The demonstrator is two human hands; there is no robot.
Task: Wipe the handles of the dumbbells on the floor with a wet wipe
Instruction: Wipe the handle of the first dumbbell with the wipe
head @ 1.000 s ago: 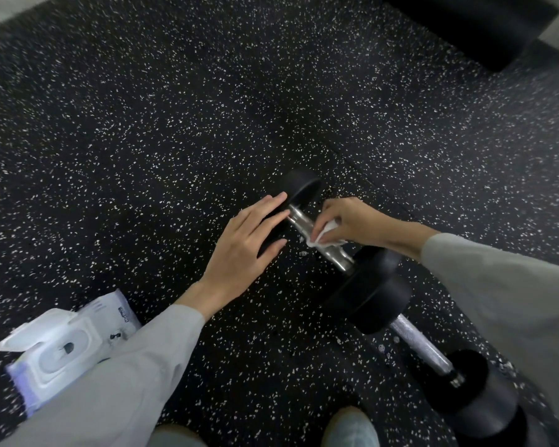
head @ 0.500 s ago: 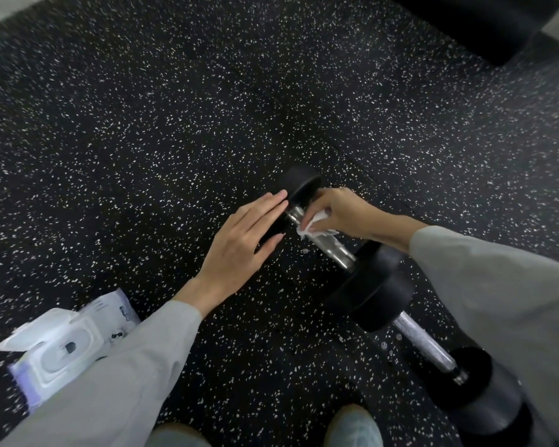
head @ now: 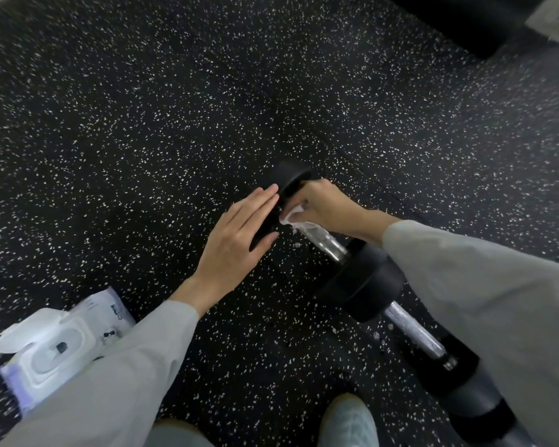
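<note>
Two black dumbbells lie end to end on the speckled floor. The far dumbbell (head: 362, 279) has a shiny metal handle (head: 325, 241). My right hand (head: 323, 206) grips a white wet wipe (head: 292, 219) and presses it on that handle's far end, beside the far weight head (head: 291, 180). My left hand (head: 239, 240) lies flat with fingers together against that far head, holding nothing. The near dumbbell (head: 465, 391) shows a knurled handle (head: 413, 332) at the lower right; my right sleeve covers part of it.
An open pack of wet wipes (head: 55, 346) with its lid flipped up lies at the lower left, partly under my left sleeve. My knee (head: 349, 421) shows at the bottom edge. A dark bulky object (head: 471, 24) sits at the top right.
My right hand has slid the wipe along the handle from near its middle up to the far end by the weight head. My left hand has stayed on that head.
</note>
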